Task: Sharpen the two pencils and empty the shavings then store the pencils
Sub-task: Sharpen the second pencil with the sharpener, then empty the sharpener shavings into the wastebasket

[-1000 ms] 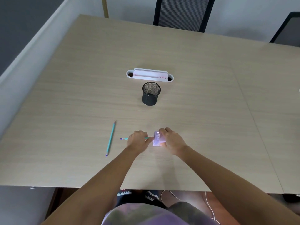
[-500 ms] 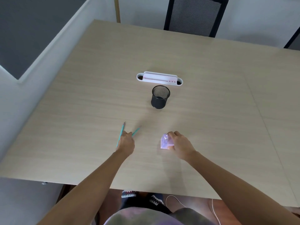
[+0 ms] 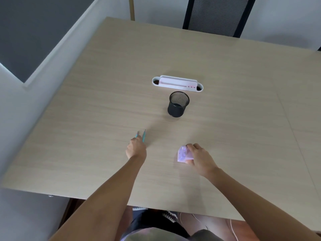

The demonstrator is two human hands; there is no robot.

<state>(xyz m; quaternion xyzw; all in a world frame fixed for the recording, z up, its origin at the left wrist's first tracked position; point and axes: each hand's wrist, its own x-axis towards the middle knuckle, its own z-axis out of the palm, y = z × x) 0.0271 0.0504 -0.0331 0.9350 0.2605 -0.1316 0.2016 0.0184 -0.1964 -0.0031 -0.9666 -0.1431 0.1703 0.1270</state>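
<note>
Pencils (image 3: 143, 136), two of them and both teal, are gripped together in the left hand (image 3: 136, 149), whose fingers are curled round their lower ends; only the pointed upper parts are seen, directed to 12 o'clock. At 3 o'clock from this hand, a pale purple sharpener (image 3: 182, 153) is held on the table (image 3: 97, 105) by the right hand (image 3: 199, 158), with fingers and thumb closed on it. Its details are washed out by glare, and no writing can be read. One black mesh cup (image 3: 178, 104) is stood at 12 o'clock, and one white tray (image 3: 177, 83) just behind it. One chair (image 3: 217, 16) is cut off by the top edge.
</note>
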